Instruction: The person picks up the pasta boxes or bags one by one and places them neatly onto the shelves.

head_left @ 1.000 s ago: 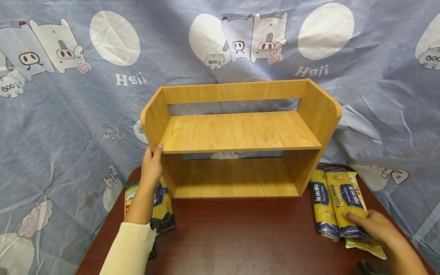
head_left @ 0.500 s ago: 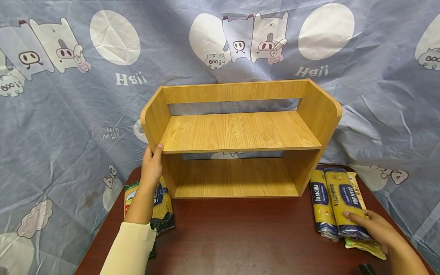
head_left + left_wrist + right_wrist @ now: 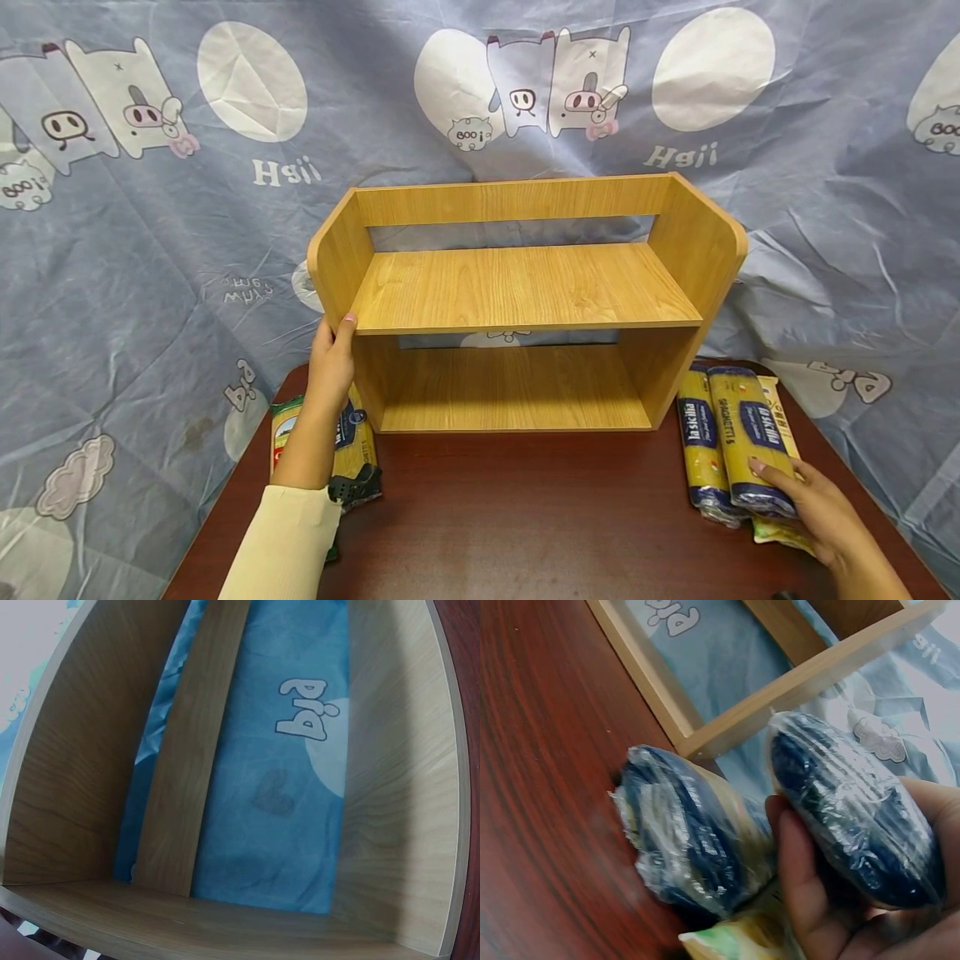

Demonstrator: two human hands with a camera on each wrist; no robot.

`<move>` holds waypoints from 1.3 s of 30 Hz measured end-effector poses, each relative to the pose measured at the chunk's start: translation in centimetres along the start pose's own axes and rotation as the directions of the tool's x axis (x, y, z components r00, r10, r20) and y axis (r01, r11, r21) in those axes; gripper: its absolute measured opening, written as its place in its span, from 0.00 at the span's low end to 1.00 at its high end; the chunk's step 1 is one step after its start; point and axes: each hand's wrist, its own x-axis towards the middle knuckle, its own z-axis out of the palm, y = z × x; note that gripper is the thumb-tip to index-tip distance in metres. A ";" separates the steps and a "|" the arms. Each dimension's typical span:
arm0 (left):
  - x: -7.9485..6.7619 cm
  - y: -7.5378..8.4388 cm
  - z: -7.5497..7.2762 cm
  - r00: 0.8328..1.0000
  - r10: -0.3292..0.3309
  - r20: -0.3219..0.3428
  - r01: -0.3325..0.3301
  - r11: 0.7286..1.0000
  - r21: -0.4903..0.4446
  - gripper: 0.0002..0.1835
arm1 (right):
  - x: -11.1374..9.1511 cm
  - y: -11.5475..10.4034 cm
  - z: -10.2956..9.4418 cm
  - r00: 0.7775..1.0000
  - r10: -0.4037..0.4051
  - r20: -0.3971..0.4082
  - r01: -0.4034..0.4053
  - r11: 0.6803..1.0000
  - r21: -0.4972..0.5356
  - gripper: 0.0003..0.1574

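Note:
A two-tier wooden shelf stands at the back of the table. My left hand grips its left side panel, thumb on the front edge at the middle board. At the right, my right hand holds a spaghetti pack by its near end, thumb on one side and fingers on the other. In the right wrist view the blue end of that spaghetti pack is tilted and apart from a second spaghetti pack, which lies on the table. Under the held pack a yellow-green packet shows partly.
Left of the shelf, partly behind my left arm, lie a pasta pack and a green-red packet. The dark red table extends in front of the shelf. A printed cloth hangs behind and at both sides.
My right hand has lifted the near end of the spaghetti pack slightly and shifted it a little to the left and upward in view. The left hand and shelf have stayed put.

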 end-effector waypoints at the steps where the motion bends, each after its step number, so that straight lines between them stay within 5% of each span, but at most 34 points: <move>1: 0.0 0.0 0.0 1.000 0.001 0.000 -0.001 1.000 -0.001 0.31 | 0.0 0.1 0.1 1.000 -0.005 -0.009 0.005 1.000 0.006 0.20; 23: 0.0 -0.4 0.0 1.000 0.002 0.000 -0.002 1.000 -0.028 0.31 | -1.4 1.9 1.6 0.985 -0.145 -0.094 0.160 0.969 0.189 0.19; 39: 0.0 -0.3 0.1 1.000 0.004 -0.012 -0.005 1.000 -0.010 0.31 | -2.2 1.4 2.6 0.949 -0.311 -0.050 0.312 0.908 0.281 0.23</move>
